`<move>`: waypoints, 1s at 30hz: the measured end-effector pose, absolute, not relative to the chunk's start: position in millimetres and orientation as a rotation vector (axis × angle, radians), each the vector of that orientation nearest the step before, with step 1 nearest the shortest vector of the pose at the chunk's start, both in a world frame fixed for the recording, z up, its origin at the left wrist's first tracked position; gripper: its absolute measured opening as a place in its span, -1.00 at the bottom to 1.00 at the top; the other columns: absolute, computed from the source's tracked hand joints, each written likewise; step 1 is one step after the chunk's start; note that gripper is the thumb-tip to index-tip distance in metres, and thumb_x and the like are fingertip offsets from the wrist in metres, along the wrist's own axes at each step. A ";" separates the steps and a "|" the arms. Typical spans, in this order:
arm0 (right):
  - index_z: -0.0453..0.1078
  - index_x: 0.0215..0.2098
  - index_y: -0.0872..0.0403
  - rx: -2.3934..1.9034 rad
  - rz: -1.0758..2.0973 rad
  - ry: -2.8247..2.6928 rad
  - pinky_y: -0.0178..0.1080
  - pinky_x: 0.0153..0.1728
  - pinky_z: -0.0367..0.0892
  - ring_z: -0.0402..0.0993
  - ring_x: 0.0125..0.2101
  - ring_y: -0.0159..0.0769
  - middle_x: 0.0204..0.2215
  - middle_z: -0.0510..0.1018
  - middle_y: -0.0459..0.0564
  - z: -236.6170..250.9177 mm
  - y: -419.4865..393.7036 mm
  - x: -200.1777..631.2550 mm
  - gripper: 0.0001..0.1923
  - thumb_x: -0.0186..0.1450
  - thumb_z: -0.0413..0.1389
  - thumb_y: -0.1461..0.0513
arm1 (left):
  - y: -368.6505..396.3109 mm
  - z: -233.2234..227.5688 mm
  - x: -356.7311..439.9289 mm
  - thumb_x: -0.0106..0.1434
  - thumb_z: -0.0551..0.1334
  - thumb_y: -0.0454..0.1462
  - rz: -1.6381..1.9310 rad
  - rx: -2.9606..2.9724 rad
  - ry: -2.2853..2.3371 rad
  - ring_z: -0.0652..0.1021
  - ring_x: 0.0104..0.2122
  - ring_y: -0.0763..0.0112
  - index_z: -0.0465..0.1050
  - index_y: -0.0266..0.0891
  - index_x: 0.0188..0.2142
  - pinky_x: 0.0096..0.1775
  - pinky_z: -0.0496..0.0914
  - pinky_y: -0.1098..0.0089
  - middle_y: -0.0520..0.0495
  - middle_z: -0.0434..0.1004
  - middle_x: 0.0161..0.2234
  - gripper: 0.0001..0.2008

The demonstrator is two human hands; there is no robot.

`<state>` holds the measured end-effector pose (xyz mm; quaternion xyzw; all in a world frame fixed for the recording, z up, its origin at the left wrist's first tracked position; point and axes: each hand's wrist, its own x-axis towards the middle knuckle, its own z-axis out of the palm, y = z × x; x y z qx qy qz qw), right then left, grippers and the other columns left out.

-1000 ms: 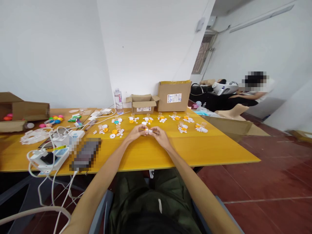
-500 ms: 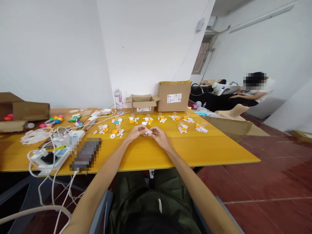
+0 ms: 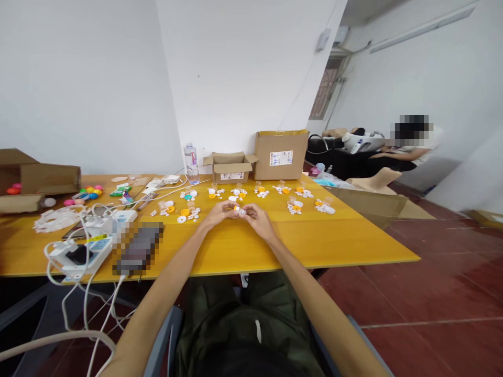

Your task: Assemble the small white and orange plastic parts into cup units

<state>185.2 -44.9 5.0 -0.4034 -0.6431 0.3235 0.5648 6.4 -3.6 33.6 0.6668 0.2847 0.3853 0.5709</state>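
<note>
Glossy yellow table, matt cardboard boxes

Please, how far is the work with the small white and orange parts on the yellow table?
Done: cannot tell; no finished piece shows clearly. In hand: the left hand and right hand pinch one small white and orange piece between them above the yellow table. Left: many small part piles lie in rows beyond the hands, seemingly untouched.

A small white plastic piece with an orange part, too tiny to make out in detail, is pinched between the fingers of both hands just above the yellow tabletop, roughly midway between its near and far edges.
</note>
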 end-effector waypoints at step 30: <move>0.40 -0.29 0.01 -0.974 0.668 -1.566 -0.17 -0.22 0.47 0.55 -0.31 -0.23 -0.32 0.60 -0.03 7.5 -48.5 183.3 -0.77 0.18 0.20 0.06 | -1.9 32.1 5.2 -0.07 0.52 -0.06 0.888 1.517 0.698 0.59 -0.31 0.35 0.55 -0.29 -0.27 -0.12 0.47 0.28 -0.07 0.61 -0.32 -0.55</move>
